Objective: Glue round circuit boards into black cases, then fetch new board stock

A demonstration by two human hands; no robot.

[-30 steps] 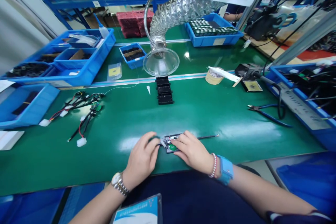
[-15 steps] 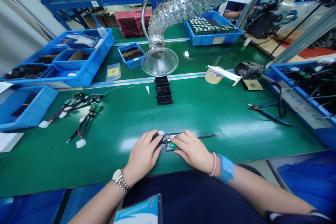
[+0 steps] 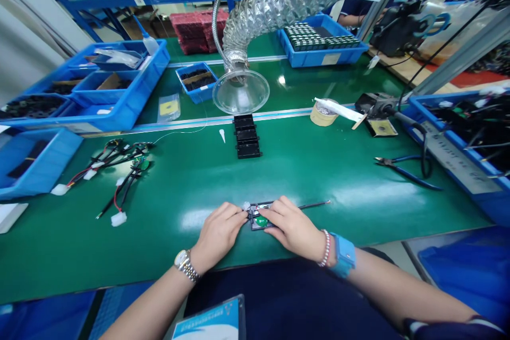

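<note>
A small black plastic case [image 3: 254, 226] with a green circuit board [image 3: 261, 220] inside lies near the front edge of the green bench. My right hand [image 3: 292, 226] grips the case's right part, thumb at the near side and fingertips over the board. At the left end, my left hand [image 3: 223, 231] pinches the wires where they leave the case. A white connector [image 3: 246, 205] sits just beyond those fingertips. From under my right hand a black cable [image 3: 315, 205] runs out to the right, its end stripped.
Black cases [image 3: 247, 136] lie in a column below a fume extraction hood [image 3: 241, 91]. Wired boards [image 3: 119, 170] are to the left, cutting pliers [image 3: 406, 170] to the right. A solder spool [image 3: 323, 114] stands near a blue bin [image 3: 450, 143]. Blue trays [image 3: 131, 111] line the left.
My left fingers have drawn closer together on the wires, and the white connector now shows beyond them. My right hand stays on the case. The whole view has shifted slightly.
</note>
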